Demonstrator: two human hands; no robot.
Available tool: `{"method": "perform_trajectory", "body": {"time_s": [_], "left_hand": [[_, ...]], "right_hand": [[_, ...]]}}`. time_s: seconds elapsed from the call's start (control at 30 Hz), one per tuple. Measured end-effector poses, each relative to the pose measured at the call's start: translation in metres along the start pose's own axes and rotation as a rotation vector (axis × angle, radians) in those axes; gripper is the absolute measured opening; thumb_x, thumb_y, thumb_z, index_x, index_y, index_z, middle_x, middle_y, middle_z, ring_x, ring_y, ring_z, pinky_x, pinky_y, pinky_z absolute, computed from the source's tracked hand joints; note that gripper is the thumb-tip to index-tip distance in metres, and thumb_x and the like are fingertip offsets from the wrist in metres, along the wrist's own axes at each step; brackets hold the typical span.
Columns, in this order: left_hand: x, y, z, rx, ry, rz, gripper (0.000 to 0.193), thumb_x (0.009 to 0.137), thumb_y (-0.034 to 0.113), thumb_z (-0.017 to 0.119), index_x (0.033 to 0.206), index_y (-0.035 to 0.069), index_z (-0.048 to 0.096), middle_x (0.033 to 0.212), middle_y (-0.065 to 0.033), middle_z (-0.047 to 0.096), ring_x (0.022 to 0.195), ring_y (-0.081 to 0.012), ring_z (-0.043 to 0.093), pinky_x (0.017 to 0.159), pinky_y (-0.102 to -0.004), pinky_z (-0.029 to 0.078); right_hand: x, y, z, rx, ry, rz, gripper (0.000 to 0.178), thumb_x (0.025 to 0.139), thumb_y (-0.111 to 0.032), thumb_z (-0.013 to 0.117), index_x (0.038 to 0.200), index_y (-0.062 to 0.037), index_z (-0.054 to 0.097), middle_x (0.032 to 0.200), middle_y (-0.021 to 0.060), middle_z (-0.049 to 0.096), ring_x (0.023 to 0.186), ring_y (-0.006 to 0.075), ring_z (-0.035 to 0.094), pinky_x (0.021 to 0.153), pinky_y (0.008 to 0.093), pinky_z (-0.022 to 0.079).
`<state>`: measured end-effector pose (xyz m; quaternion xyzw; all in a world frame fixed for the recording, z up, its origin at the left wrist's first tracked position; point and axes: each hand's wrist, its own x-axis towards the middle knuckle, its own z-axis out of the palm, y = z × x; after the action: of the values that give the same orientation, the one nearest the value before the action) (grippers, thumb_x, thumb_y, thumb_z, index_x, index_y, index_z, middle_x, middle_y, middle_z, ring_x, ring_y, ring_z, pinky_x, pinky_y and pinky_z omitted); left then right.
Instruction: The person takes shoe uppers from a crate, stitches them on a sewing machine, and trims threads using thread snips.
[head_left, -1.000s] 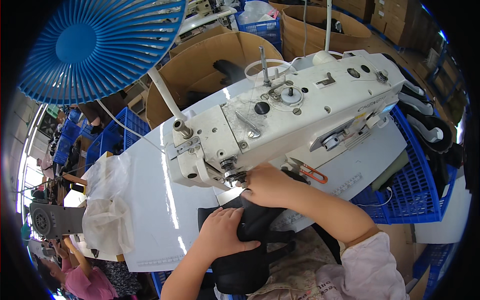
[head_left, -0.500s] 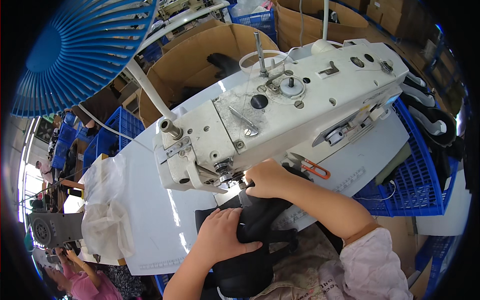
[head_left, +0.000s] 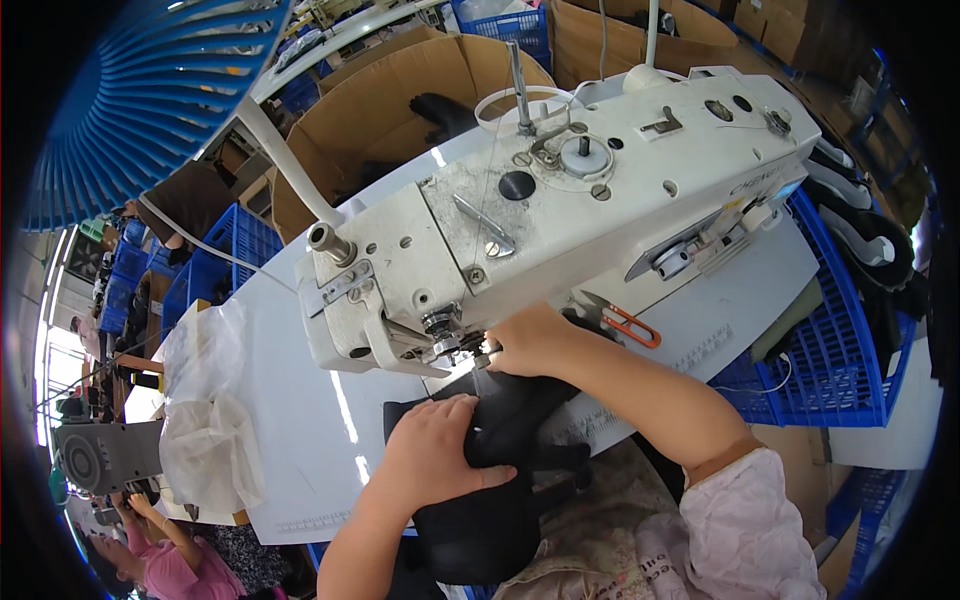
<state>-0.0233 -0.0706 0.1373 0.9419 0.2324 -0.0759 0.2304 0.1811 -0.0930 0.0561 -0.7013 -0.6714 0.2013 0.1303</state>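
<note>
A black glove (head_left: 475, 535), soft and with finger-like ends, lies bunched at the front of a white sewing machine (head_left: 560, 220), its upper part under the needle area. My left hand (head_left: 435, 450) rests flat on it, fingers together and thumb spread out to the right. Close beside the needle, my right hand (head_left: 525, 345) has its fingers curled on the glove's far edge. The machine head partly hides those fingertips. Orange-handled thread snips (head_left: 630, 325) lie on the table behind my right forearm.
A blue fan (head_left: 130, 110) hangs at upper left. Cardboard boxes (head_left: 360, 110) stand behind the machine, one with black gloves. To the right is a blue crate (head_left: 850, 370) with dark pieces. Translucent plastic (head_left: 210, 440) lies at the table's left edge. Another person (head_left: 185, 565) sits at lower left.
The glove has shifted a little under the needle, and its finger-like ends lie differently. My left hand has moved slightly forward with it. My right hand stays by the needle. The view has shifted slightly.
</note>
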Motion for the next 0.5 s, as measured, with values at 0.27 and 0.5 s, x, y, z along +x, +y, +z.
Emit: {"method": "perform_trajectory", "body": {"time_s": [0.27, 0.5], "left_hand": [[0.02, -0.007, -0.02, -0.07, -0.067, -0.08, 0.079, 0.061, 0.055, 0.079, 0.11, -0.004, 0.061, 0.098, -0.0214, 0.066, 0.098, -0.0376, 0.061, 0.089, -0.0415, 0.046], [0.027, -0.018, -0.022, -0.068, -0.091, -0.134, 0.086, 0.057, 0.062, 0.079, 0.114, -0.001, 0.06, 0.101, -0.021, 0.065, 0.092, -0.0384, 0.064, 0.083, -0.0432, 0.049]], "right_hand": [[0.034, 0.01, -0.002, -0.062, 0.022, -0.037, 0.066, 0.072, -0.032, 0.075, 0.132, -0.0135, 0.054, 0.129, 0.0139, 0.057, 0.122, 0.0286, 0.052, 0.1, 0.0434, 0.042], [0.051, 0.022, 0.013, -0.14, 0.037, -0.152, 0.055, 0.078, -0.03, 0.069, 0.129, -0.0129, 0.056, 0.126, 0.0146, 0.059, 0.12, 0.0289, 0.054, 0.1, 0.0432, 0.042]]}}
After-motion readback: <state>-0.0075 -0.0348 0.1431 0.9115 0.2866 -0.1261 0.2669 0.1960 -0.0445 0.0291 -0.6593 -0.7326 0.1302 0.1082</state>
